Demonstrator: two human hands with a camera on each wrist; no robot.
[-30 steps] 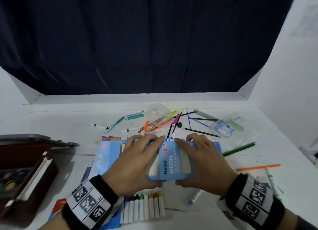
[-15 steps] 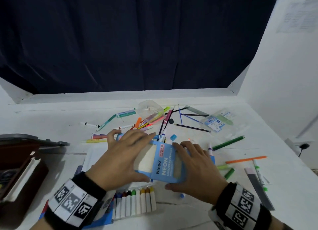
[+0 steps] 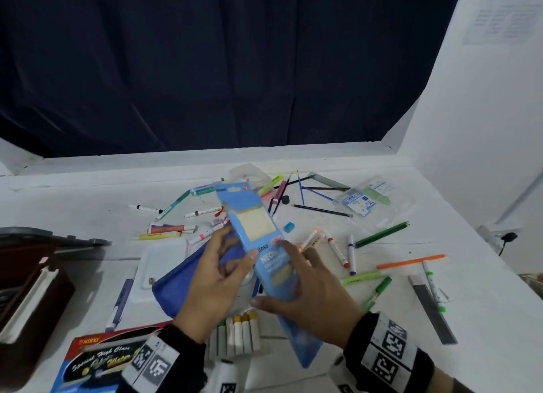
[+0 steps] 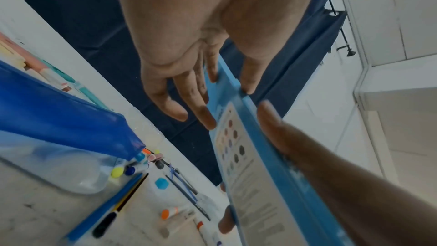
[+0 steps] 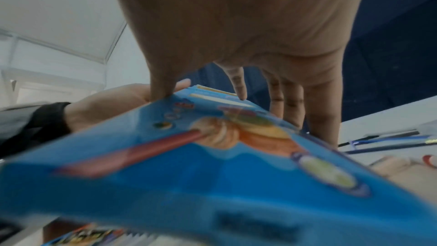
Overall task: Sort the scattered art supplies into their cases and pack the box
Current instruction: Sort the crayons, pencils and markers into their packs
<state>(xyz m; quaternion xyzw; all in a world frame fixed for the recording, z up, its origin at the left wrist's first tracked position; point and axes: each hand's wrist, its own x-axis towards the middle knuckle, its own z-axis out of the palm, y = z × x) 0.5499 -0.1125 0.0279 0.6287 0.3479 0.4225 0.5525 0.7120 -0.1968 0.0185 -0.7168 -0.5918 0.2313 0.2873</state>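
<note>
A light blue neon coloured-pencil case [image 3: 255,225] is held tilted above the table, its hang-tab end pointing away. My left hand [image 3: 232,263] pinches its left edge, thumb on the front and fingers behind. My right hand [image 3: 296,278] grips the lower right part, fingers lying on the front and thumb at the near edge. The left wrist view shows the case's printed back [image 4: 248,166] with my left fingers [image 4: 196,98] against it. The right wrist view shows the case's front [image 5: 212,166] under my right hand [image 5: 236,44], blurred.
Under the hands lie a blue pouch [image 3: 182,278], a white tray [image 3: 163,263] and a row of oil pastels [image 3: 238,331]. A brown wooden box [image 3: 29,289] stands open at the left. Markers, a green pencil [image 3: 382,234], an orange pencil [image 3: 411,261] and a clear packet [image 3: 364,198] are scattered behind and to the right.
The pencil case has come up off the table and turned lengthwise away from me. Both hands shifted from lying over it to gripping its edges, uncovering the blue pouch.
</note>
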